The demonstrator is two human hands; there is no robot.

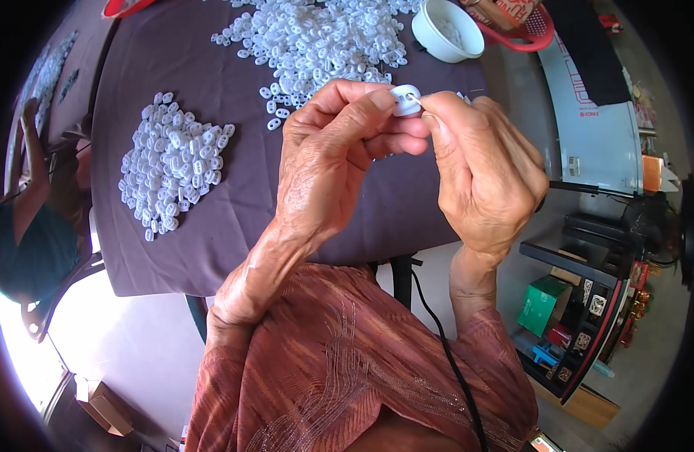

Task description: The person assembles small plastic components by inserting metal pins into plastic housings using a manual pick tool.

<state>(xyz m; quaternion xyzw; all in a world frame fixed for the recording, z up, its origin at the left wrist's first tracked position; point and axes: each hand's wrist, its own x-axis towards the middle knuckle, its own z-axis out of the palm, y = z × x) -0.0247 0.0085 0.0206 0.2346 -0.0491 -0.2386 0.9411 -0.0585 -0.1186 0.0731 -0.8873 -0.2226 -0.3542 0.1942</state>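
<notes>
My left hand [320, 162] pinches a small white oval plastic piece with two holes [402, 108] between thumb and forefinger, above the table. My right hand [490, 166] meets it from the right, thumb and forefinger closed at the holes. A thin pale tip shows between those fingers and the piece; what it belongs to is hidden. Behind the hands spreads a large heap of similar white oval pieces [317, 38]. A smaller pile of them [170, 162] lies to the left.
A brown cloth covers the table [249, 248]. At the far right stand a white tub [437, 49] with pale contents and a red basket [539, 34]. Another person's arm [34, 166] shows at the left. A black shelf [573, 301] with boxes stands right of the table.
</notes>
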